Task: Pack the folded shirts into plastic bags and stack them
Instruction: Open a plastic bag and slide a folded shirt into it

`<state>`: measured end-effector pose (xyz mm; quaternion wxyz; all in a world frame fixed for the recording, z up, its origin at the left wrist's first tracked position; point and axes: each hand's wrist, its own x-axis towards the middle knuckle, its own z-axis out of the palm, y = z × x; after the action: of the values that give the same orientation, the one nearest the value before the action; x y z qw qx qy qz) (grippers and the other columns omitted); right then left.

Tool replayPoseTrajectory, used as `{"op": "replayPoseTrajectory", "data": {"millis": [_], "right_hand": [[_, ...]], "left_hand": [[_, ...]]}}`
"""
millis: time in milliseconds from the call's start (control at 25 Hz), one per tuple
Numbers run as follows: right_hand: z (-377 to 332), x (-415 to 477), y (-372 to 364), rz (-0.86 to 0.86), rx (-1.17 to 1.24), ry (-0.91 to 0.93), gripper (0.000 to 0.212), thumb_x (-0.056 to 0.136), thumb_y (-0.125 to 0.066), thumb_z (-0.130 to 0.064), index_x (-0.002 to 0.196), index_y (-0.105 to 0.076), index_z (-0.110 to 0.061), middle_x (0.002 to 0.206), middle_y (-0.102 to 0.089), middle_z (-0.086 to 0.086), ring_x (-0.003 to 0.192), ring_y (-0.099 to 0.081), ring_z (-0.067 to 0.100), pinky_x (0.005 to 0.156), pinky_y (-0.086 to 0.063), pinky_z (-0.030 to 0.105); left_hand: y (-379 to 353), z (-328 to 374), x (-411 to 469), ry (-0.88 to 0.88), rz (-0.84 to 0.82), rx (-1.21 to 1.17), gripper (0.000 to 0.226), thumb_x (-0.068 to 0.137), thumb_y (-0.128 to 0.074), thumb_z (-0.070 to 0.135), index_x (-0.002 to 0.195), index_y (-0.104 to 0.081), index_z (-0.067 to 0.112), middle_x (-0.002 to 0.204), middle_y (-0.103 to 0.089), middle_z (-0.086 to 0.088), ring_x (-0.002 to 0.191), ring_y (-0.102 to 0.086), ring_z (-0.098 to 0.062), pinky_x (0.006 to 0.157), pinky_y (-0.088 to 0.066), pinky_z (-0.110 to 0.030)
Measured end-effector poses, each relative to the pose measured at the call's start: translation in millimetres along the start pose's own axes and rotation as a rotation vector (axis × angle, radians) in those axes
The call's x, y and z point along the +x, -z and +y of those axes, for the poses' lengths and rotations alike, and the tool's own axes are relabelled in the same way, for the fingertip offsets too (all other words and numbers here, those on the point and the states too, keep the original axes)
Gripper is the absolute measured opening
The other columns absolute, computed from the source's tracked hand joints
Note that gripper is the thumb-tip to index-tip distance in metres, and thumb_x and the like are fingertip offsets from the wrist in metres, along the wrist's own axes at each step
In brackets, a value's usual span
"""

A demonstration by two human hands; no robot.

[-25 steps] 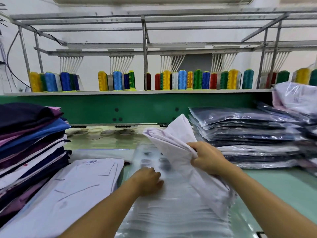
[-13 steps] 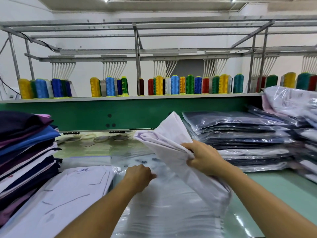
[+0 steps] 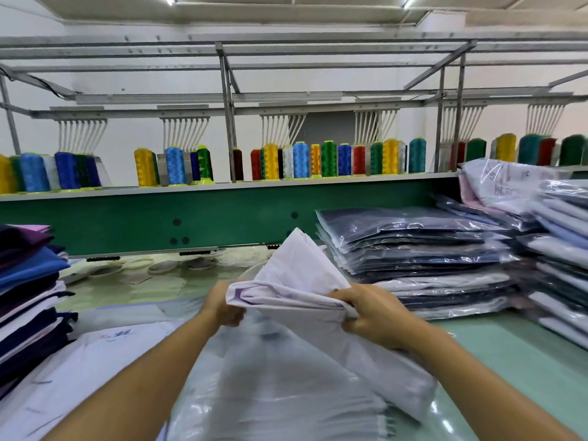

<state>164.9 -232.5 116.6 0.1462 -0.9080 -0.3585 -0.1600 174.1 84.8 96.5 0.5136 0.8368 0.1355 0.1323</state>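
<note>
Right hand (image 3: pixel 378 316) pinches the folded edge of the shirt (image 3: pixel 296 281), thumb on top, fingers curled under. Left hand (image 3: pixel 222 303) curls round the opposite corner; we cannot tell whether it also catches the bag mouth. We note the shirt is held up, tilted, over the plastic bag (image 3: pixel 270 393), which lies flat at the middle of the table's (image 3: pixel 509 361) near edge. Judgement: the cloth is light, soft and limp, so we grip both corners of the leading fold. The film looks slick, so the bagged stack (image 3: pixel 413 249) toward the far right corner may slide.
</note>
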Motion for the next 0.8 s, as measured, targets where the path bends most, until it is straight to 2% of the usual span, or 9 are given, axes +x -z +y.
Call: {"op": "replayPoseTrajectory", "data": {"millis": [80,120,200,320,440,520,640,720,800], "right_hand": [[0.4,0.4,-3.4,-0.007,-0.018,0.008,0.056,0.075,-0.06,-0.021,0.122,-0.053,-0.051,0.101,-0.065,-0.012,0.098,-0.061,0.021,0.072,-0.047,0.035],[0.3,1.0,-5.6,-0.013,-0.035,0.013,0.057,0.075,-0.06,-0.021,0.123,-0.052,-0.051,0.102,-0.065,-0.012,0.099,-0.061,0.021,0.071,-0.045,0.034],[0.7,2.5,-9.0,-0.026,-0.058,0.024,0.056,0.077,-0.059,-0.02,0.124,-0.051,-0.05,0.103,-0.065,-0.011,0.1,-0.06,0.022,0.07,-0.041,0.034],[-1.7,4.6,-14.4,-0.055,-0.087,0.063,0.054,0.081,-0.057,-0.019,0.124,-0.048,-0.049,0.103,-0.065,-0.009,0.097,-0.061,0.023,0.069,-0.042,0.036],[-8.5,6.2,-22.9,-0.068,-0.141,0.136,0.051,0.079,-0.052,-0.017,0.122,-0.051,-0.045,0.101,-0.062,-0.01,0.093,-0.061,0.024,0.065,-0.042,0.036],[-10.8,7.4,-26.9,-0.063,-0.164,0.161,0.049,0.078,-0.049,-0.016,0.119,-0.054,-0.042,0.099,-0.062,-0.01,0.09,-0.061,0.024,0.063,-0.042,0.037],[-9.9,10.7,-28.6,-0.098,-0.159,0.133,0.052,0.077,-0.048,-0.015,0.121,-0.056,-0.041,0.104,-0.065,-0.009,0.093,-0.062,0.025,0.066,-0.045,0.038],[-6.8,13.7,-27.5,-0.134,-0.125,0.081,0.052,0.076,-0.049,-0.016,0.119,-0.056,-0.043,0.107,-0.066,-0.008,0.097,-0.062,0.025,0.068,-0.042,0.036],[0.1,15.2,-26.5,-0.176,-0.069,0.008,0.04,0.075,-0.05,-0.018,0.105,-0.055,-0.044,0.104,-0.066,-0.007,0.1,-0.061,0.026,0.07,-0.041,0.034]], "left_hand": [[4.0,11.0,5.4,-0.012,-0.025,-0.083,0.026,0.105,-0.049,0.014,0.091,-0.067,0.002,0.072,-0.06,-0.016,0.052,-0.055,-0.021,0.052,-0.043,-0.024],[5.2,17.4,7.2,-0.043,-0.031,-0.041,0.034,0.107,-0.048,0.025,0.094,-0.071,0.003,0.079,-0.065,-0.017,0.064,-0.06,-0.025,0.059,-0.047,-0.028],[6.1,31.9,11.1,-0.168,-0.048,0.197,0.04,0.107,-0.047,0.035,0.09,-0.071,0.008,0.086,-0.067,-0.015,0.078,-0.056,-0.027,0.07,-0.043,-0.032],[-0.6,58.9,12.2,-0.385,-0.016,0.616,0.045,0.107,-0.041,0.038,0.069,-0.052,0.016,0.072,-0.057,-0.006,0.069,-0.047,-0.023,0.063,-0.032,-0.034],[-12.5,76.5,9.1,-0.513,0.082,0.767,0.051,0.106,-0.036,0.041,0.063,-0.042,0.015,0.068,-0.057,-0.002,0.069,-0.053,-0.027,0.059,-0.035,-0.035],[-21.1,81.0,6.1,-0.582,0.137,0.85,0.045,0.107,-0.034,0.041,0.07,-0.047,0.019,0.081,-0.063,-0.001,0.077,-0.057,-0.028,0.064,-0.041,-0.035],[-32.2,83.2,-4.5,-0.772,0.18,1.018,0.036,0.109,-0.03,0.04,0.1,-0.061,0.022,0.098,-0.068,-0.001,0.087,-0.064,-0.03,0.072,-0.052,-0.039],[-33.5,77.6,-11.0,-0.926,0.19,1.121,0.033,0.109,-0.033,0.037,0.116,-0.06,0.018,0.097,-0.068,-0.004,0.083,-0.065,-0.032,0.064,-0.051,-0.039],[-26.4,66.0,-16.9,-0.981,0.143,1.187,0.031,0.108,-0.041,0.037,0.12,-0.058,0.015,0.096,-0.067,-0.005,0.078,-0.065,-0.033,0.059,-0.049,-0.038]]}}
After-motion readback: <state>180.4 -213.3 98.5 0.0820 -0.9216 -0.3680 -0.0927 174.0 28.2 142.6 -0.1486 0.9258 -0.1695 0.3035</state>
